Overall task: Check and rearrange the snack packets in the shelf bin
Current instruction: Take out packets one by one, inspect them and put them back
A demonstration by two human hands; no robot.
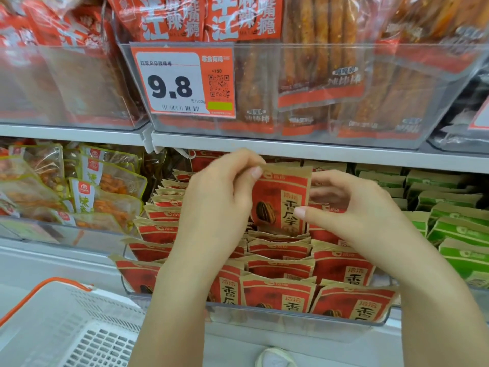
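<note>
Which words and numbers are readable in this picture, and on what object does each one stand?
"9.8": price tag on the upper clear bin.
"~150": same tag, above its QR code.
"元/500g": same tag, small, barely legible.
"洽洽" and "香瓜子": raised red packet, held by the left hand and right hand.
Tag's product name, barcode digits and upper packets' small labels: too blurred.

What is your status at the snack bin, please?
Left hand and right hand both pinch one red packet, raised upright over the bin. Nothing in the way.
</note>
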